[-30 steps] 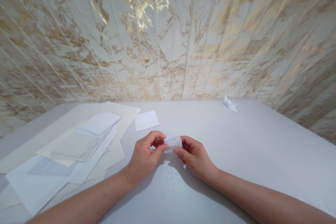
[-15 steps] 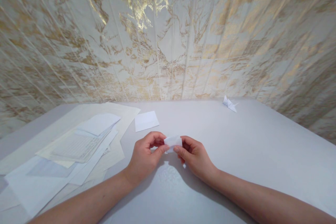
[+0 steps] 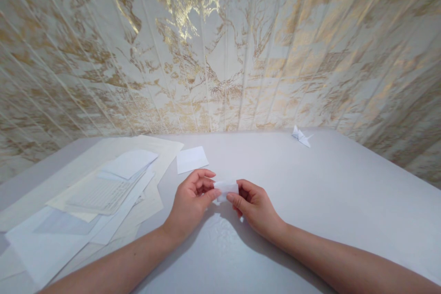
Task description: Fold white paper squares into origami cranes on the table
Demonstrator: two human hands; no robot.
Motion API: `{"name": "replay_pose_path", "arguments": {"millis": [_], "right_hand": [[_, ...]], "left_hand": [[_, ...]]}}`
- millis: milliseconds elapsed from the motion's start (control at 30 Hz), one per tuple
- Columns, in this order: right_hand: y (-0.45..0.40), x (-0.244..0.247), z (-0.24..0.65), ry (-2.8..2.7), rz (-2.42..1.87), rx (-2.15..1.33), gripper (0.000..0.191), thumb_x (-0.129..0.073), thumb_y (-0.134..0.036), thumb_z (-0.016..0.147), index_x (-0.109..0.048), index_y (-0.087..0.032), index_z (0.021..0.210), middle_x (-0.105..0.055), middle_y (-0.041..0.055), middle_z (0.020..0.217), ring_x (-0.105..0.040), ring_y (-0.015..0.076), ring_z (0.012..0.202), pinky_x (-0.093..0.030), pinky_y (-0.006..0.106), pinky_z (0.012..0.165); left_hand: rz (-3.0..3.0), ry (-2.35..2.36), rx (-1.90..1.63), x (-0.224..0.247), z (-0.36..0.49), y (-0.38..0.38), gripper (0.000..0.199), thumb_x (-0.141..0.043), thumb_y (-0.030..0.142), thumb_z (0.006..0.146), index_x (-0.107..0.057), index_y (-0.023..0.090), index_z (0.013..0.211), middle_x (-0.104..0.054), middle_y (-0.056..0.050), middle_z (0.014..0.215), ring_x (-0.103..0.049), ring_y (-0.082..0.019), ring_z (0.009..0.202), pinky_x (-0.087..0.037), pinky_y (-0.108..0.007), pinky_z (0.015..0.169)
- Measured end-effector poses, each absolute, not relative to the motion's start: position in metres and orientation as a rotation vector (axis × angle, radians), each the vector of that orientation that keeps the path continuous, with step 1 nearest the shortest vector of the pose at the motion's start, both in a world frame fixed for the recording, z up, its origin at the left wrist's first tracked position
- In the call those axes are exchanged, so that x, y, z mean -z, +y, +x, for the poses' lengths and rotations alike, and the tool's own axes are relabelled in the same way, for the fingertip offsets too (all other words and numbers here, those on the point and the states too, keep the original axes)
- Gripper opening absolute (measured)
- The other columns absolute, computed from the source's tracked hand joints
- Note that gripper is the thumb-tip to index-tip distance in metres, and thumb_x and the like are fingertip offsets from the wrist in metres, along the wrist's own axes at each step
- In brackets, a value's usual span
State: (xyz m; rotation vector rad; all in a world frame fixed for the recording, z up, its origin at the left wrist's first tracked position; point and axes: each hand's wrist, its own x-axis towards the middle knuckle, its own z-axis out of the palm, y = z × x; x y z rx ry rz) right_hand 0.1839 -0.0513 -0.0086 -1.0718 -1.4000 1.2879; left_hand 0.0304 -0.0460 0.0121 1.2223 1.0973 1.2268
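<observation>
A small folded piece of white paper (image 3: 226, 187) is held up between my two hands, just above the table. My left hand (image 3: 194, 202) pinches its left end between thumb and fingers, the index finger lifted off the top edge. On the right end, my right hand (image 3: 255, 204) grips it with the thumb in front and the fingers curled behind. The fingers hide part of the paper, and its exact folds are too small to make out.
On the left of the table (image 3: 344, 193) lies a spread of loose papers (image 3: 62, 239), some with writing. A white paper square (image 3: 192, 159) lies beyond my left hand. At the back right sits a folded paper crane (image 3: 301, 137). A gold-patterned curtain (image 3: 223, 55) rises behind.
My left index finger has lifted from the paper's top edge. The paper has tipped slightly and looks lower and flatter. My right hand has barely moved.
</observation>
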Motion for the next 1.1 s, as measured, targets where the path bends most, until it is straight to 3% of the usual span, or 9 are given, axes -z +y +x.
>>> {"name": "replay_pose_path", "arguments": {"millis": [367,900,1100], "right_hand": [[-0.0507,0.0051,0.1846,-1.385,-1.112,-1.311,0.03,-0.062,-0.044,0.068,-0.055,-0.015,0.07,-0.046,-0.0059,0.049,-0.04,0.0067,0.042,-0.031,0.02,0.042],[-0.0508,0.0042,0.1858,-1.389,-1.173,-1.295,0.042,-0.058,-0.056,0.069,-0.052,-0.015,0.063,-0.043,-0.0056,0.048,-0.037,0.0071,0.045,-0.028,0.021,0.044],[-0.048,0.0072,0.1869,-1.295,-1.076,-1.316,0.039,-0.059,-0.053,0.072,-0.053,-0.016,0.08,-0.048,-0.0047,0.059,-0.042,0.0077,0.049,-0.033,0.021,0.046]], "left_hand": [[1.11,1.052,-0.993,-0.0102,0.0326,-0.0481,0.015,-0.067,0.022,0.061,-0.061,0.013,0.071,-0.054,0.003,0.056,-0.044,-0.006,0.052,-0.032,-0.018,0.05],[1.107,1.072,-0.899,-0.0117,0.0357,-0.0498,0.017,-0.07,0.02,0.056,-0.059,0.012,0.068,-0.057,0.001,0.057,-0.05,-0.008,0.052,-0.044,-0.019,0.047],[0.977,1.08,-0.9,-0.0119,0.0339,-0.0462,0.023,-0.073,0.022,0.055,-0.059,0.012,0.069,-0.06,0.001,0.055,-0.051,-0.007,0.047,-0.041,-0.016,0.044]]}}
